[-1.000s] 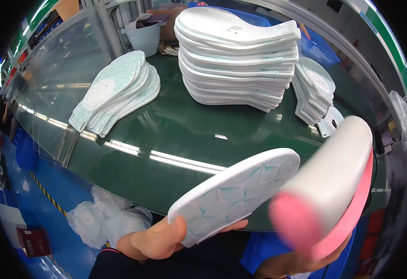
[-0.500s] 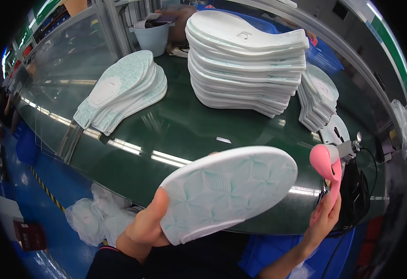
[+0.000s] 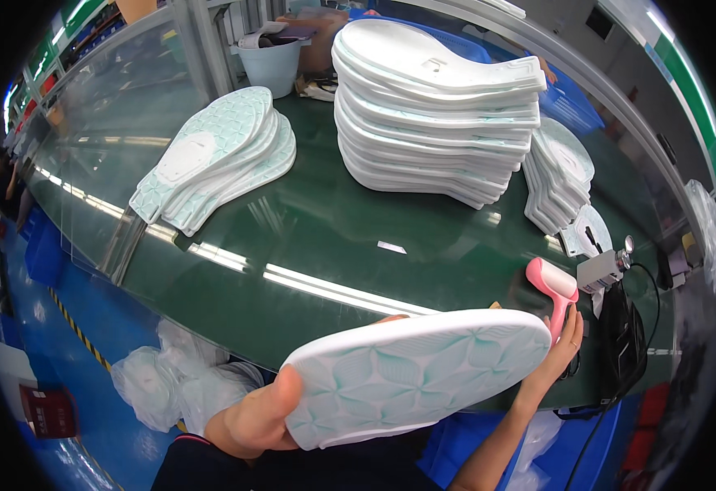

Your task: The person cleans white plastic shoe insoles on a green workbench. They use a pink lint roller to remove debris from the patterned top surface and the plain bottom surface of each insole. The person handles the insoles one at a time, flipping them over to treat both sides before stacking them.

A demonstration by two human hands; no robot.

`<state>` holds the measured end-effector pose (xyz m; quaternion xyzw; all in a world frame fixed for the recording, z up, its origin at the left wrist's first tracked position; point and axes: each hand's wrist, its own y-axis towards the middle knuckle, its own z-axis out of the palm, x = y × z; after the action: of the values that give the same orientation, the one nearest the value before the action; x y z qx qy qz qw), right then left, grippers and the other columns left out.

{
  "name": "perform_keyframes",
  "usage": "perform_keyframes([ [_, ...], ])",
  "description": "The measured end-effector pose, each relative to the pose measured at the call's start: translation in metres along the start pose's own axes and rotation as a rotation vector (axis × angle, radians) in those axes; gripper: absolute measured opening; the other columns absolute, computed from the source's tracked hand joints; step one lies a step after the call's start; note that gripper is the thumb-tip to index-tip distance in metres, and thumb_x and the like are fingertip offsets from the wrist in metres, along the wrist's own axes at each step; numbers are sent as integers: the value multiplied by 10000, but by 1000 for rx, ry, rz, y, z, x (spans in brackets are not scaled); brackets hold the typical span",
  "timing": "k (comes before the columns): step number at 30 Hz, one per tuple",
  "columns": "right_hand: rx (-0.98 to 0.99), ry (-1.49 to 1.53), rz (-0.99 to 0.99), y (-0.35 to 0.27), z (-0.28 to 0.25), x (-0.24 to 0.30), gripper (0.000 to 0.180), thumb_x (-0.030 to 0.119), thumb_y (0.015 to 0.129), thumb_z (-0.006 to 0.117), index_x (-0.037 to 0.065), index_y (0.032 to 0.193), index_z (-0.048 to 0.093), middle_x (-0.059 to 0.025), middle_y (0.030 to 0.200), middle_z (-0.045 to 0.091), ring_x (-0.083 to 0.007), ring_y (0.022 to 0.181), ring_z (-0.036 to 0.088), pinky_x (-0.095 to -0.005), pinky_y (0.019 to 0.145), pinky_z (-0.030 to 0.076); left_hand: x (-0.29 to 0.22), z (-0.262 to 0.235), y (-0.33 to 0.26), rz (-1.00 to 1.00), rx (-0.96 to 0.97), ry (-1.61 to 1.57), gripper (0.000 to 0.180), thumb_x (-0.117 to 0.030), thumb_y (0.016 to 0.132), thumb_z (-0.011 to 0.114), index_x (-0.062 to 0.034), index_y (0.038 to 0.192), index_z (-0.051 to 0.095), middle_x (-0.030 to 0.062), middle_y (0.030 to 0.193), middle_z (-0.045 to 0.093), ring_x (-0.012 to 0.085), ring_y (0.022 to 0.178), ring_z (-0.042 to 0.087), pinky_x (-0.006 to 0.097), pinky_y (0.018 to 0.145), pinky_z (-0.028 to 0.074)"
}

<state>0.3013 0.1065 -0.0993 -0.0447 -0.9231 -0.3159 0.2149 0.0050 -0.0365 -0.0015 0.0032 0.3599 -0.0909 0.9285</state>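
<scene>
My left hand (image 3: 261, 413) grips the left end of a white, rounded, thick-edged panel (image 3: 419, 372) with a pale green petal pattern, thumb on the patterned face. The panel is held tilted above the table's near edge. Beside its right end is my right hand (image 3: 556, 358), fingers stretched out along the handle of a pink hand roller (image 3: 553, 282) with a white barrel. The roller appears to lie on the table; the panel's edge hides part of the right hand, and whether the fingers still touch the handle is hard to see.
On the green table (image 3: 333, 233) stand a tall stack of similar panels (image 3: 435, 123), a low fanned pile (image 3: 214, 155) at left and another pile (image 3: 558, 176) at right. A metal device (image 3: 603, 270) and black bag (image 3: 621, 335) sit far right. Plastic-wrapped items (image 3: 169, 376) lie at lower left.
The panel has come down and to the right, tilting flatter. The pink roller has turned and moved slightly left, down to the table; my right hand's fingers have straightened from around its handle.
</scene>
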Motion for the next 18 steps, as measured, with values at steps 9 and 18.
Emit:
perform_keyframes([
  [9,325,1477,153,-51,-45,83,707,462,835,478,-50,1286,295,-149,1304,363,-270,1217,328,-398,1001,264,0,17,15,51,27,-64,766,-519,819,461,-20,1333,191,184,1319,325,306,1199,359,470,975,309],
  [18,642,1845,504,-87,-50,102,587,345,882,398,38,1342,201,-164,1352,292,-341,1207,340,-497,974,311,4,6,35,295,42,169,896,-208,765,630,-24,1374,-1,131,1405,160,209,1285,201,333,1024,189],
])
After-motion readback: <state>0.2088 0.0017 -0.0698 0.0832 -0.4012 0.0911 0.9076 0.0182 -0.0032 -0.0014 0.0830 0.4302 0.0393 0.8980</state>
